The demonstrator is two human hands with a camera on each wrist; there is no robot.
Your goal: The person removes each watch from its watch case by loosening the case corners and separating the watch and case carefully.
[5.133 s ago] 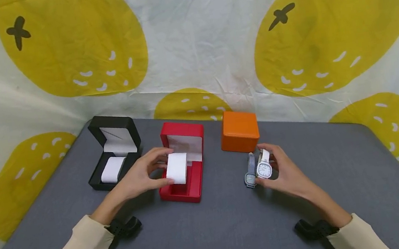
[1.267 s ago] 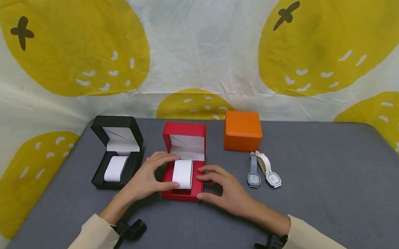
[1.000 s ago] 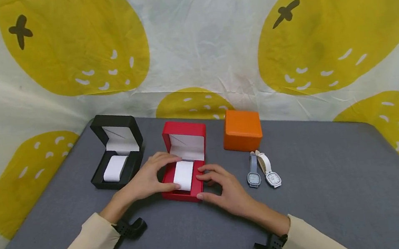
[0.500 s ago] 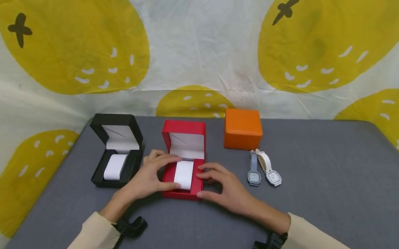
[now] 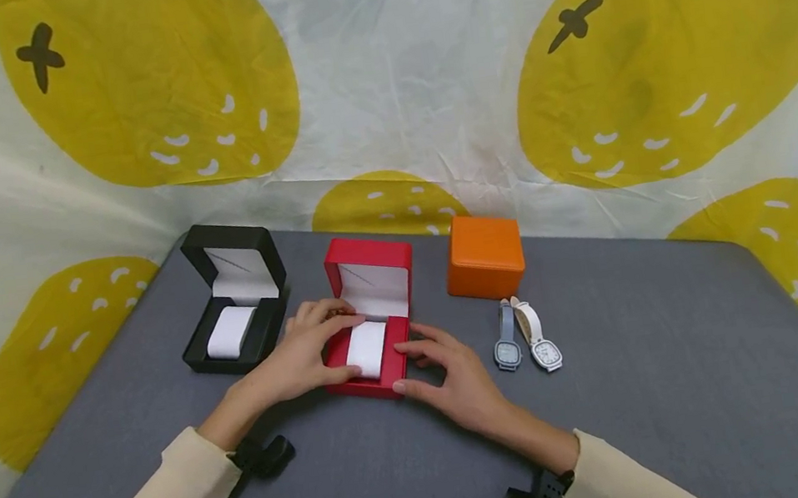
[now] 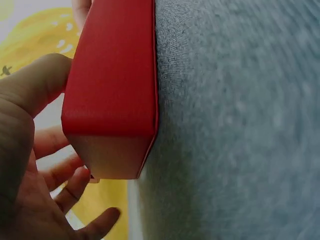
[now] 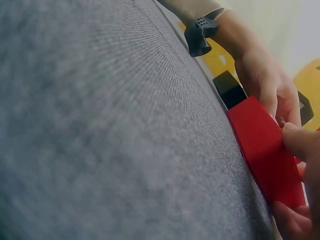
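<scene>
Left hand (image 5: 297,358) pinches the white padded cushion (image 5: 367,350) inside the open red leather-look box (image 5: 369,251); right hand (image 5: 455,374) grips the box at 4 o'clock. Apparent step: seating the cushion. Next: release likely required.

1. No word, brand or number could be read anywhere!
2. Up in the lid of the red box (image 5: 369,250), a thin dark line slanted across the pale lining: lettering or crease, too fine to tell!
3. Over to the black box (image 5: 226,235), and its lid lining bore a slanting line, just as unreadable!
4. On the blue-strapped watch (image 5: 507,354) and white-strapped watch (image 5: 547,354), any dial figures were far too small to make out!
</scene>
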